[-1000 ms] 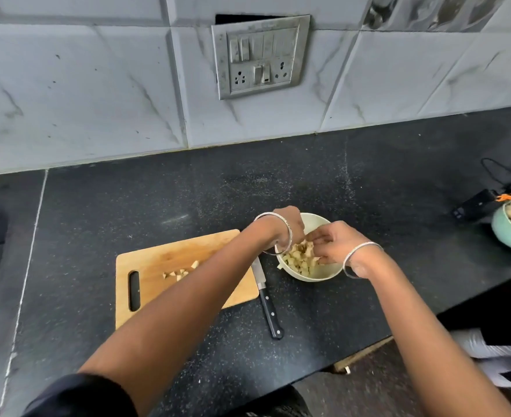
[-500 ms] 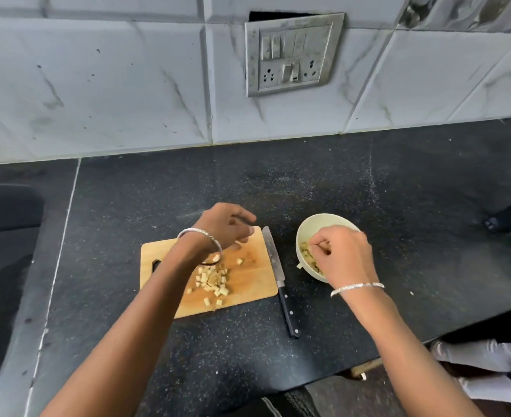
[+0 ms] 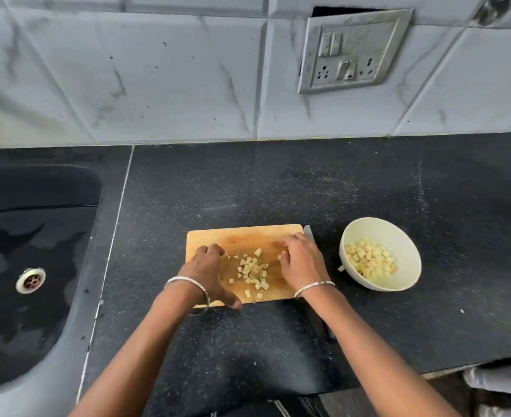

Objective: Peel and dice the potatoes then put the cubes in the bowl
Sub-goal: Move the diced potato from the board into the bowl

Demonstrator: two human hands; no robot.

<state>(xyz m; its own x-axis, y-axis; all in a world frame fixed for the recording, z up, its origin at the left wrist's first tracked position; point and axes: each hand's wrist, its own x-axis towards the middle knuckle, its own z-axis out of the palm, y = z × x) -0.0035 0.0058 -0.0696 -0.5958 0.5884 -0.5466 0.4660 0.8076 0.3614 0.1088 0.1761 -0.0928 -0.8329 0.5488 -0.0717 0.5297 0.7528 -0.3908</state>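
A wooden cutting board (image 3: 245, 236) lies on the black counter, with several loose potato cubes (image 3: 253, 272) in its middle. My left hand (image 3: 207, 270) rests on the board's left side, fingers loosely curved, thumb at the front edge. On the board's right side my right hand (image 3: 301, 261) lies with fingers bent toward the cubes, holding nothing I can see. The two hands flank the cube pile. A white bowl (image 3: 410, 251) to the right holds more potato cubes (image 3: 370, 260). One cube (image 3: 341, 268) lies on the counter beside the bowl.
A knife lies along the board's right edge; only its blade tip (image 3: 308, 230) shows, my right arm covers the rest. A dark sink (image 3: 22, 266) with a metal drain (image 3: 30, 280) is at the left. A switch plate (image 3: 353, 51) sits on the tiled wall.
Both hands have left the bowl and come onto the cutting board, either side of the cubes. The view has swung left, bringing the sink in.
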